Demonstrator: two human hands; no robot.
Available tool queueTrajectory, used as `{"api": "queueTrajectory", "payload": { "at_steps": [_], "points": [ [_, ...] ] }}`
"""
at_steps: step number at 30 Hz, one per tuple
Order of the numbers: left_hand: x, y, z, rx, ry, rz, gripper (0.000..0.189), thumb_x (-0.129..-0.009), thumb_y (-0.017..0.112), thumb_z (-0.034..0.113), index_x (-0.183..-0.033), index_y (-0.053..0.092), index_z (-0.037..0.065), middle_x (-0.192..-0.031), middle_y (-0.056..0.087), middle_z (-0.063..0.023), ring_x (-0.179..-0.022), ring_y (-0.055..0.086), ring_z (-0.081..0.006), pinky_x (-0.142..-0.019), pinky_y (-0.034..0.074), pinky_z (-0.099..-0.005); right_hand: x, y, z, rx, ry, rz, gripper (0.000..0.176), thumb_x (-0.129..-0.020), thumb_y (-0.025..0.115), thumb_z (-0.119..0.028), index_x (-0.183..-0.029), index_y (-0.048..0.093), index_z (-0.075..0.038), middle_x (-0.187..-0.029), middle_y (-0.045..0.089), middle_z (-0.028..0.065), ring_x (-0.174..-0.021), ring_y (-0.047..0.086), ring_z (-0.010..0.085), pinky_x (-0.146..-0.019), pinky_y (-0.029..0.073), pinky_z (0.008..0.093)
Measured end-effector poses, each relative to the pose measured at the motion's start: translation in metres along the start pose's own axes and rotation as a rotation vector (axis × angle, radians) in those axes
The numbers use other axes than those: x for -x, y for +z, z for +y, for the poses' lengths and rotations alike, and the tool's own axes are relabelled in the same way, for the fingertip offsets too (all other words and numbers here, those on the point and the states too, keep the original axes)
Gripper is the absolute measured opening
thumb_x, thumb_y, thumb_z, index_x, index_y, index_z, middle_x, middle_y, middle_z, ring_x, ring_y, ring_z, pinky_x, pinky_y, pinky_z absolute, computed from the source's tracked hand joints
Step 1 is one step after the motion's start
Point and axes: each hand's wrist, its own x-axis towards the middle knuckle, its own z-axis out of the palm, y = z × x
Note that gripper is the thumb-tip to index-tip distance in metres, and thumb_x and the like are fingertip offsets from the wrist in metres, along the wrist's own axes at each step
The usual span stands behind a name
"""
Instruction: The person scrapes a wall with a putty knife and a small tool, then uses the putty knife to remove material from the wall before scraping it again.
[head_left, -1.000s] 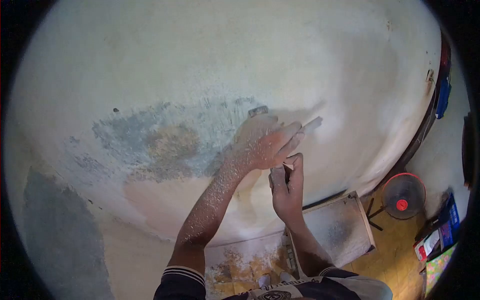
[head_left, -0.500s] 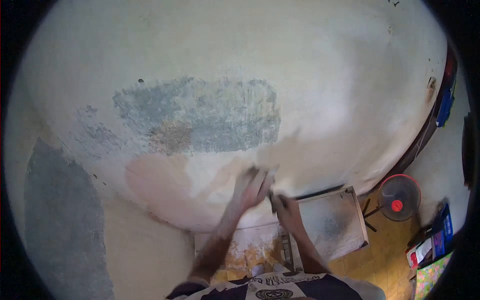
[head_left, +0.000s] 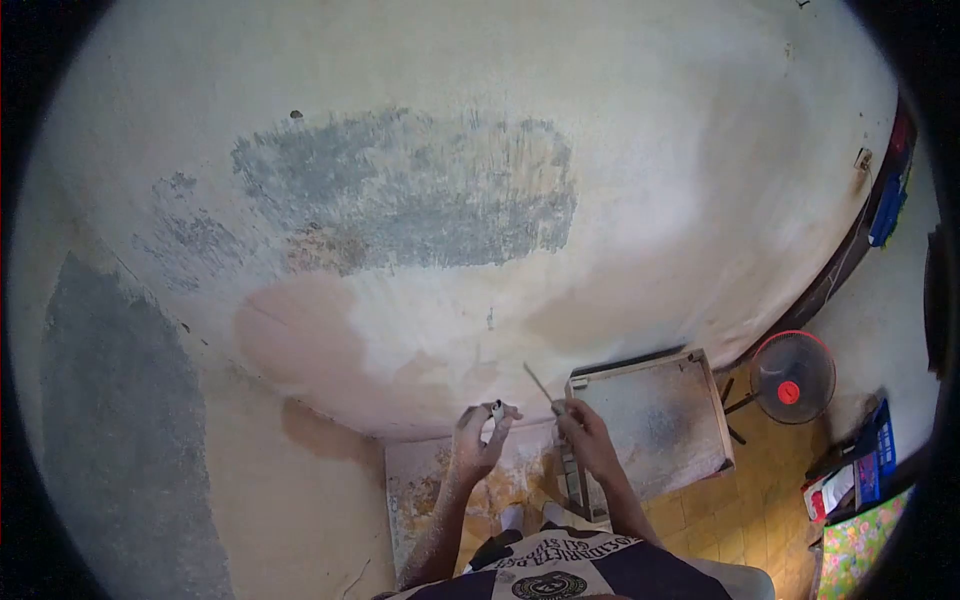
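Note:
My left hand [head_left: 482,432] is closed around a small pale object [head_left: 496,410] with a dark end; most of it is hidden by my fingers, and I cannot tell its kind. To its right, my right hand [head_left: 584,432] grips a thin, straight, flat grey strip [head_left: 539,384] that slants up and left from the fingers. Both hands are apart, low in front of the pale wall [head_left: 440,340]. Pale dust coats my left forearm. Higher on the wall lies a large rough grey patch [head_left: 420,195] where the paint is gone.
Below my right hand stands a low dusty table [head_left: 650,420] against the wall. A red-rimmed fan [head_left: 790,378] is on the tiled floor [head_left: 705,530] at the right. White dust and flakes lie on the surface by my feet. Boxes [head_left: 870,460] and a flowered cloth [head_left: 862,545] are far right.
My hands were close together and higher against the wall. Now they are lower and separated, with the strip showing in my right hand. The camera view has shifted slightly.

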Motion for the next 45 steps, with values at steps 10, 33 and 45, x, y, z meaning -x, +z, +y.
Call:
{"api": "queueTrajectory", "payload": {
  "at_steps": [10, 33, 45],
  "points": [
    [0.036, -0.005, -0.007, 0.123, -0.207, -0.065, 0.01, -0.098, 0.062, 0.009, -0.099, 0.067, 0.0, -0.093, 0.075, -0.0115, -0.093, 0.072, -0.0237, -0.088, 0.055, -0.0394, 0.018, 0.007, 0.005, -0.124, 0.056, 0.103, 0.036, -0.096, 0.067, -0.009, -0.131, 0.059, -0.008, -0.099, 0.067, -0.0001, -0.073, 0.057, 0.0064, -0.059, 0.045, 0.022],
    [-0.059, 0.066, -0.005, -0.005, 0.436, -0.105, 0.016, -0.105, 0.053, 0.025, -0.109, 0.061, 0.01, -0.121, 0.073, -0.0113, -0.122, 0.064, -0.0319, -0.105, 0.042, -0.046, -0.043, 0.006, -0.017, -0.056, -0.154, 0.168, 0.05, -0.098, 0.063, -0.003, -0.139, 0.036, -0.01, -0.095, 0.064, 0.007, -0.072, 0.056, 0.0097, -0.061, 0.046, 0.0243],
    [-0.196, 0.07, 0.023, -0.198, 0.802, -0.251, 0.016, -0.095, 0.067, 0.02, -0.102, 0.068, 0.005, -0.1, 0.073, -0.0101, -0.095, 0.07, -0.03, -0.097, 0.052, -0.0487, -0.095, 0.018, -0.061, -0.413, -0.258, 0.202, 0.039, -0.106, 0.053, -0.025, -0.137, 0.047, -0.004, -0.091, 0.055, -0.0009, -0.071, 0.046, 0.003, -0.058, 0.037, 0.0208]
  ]
}}
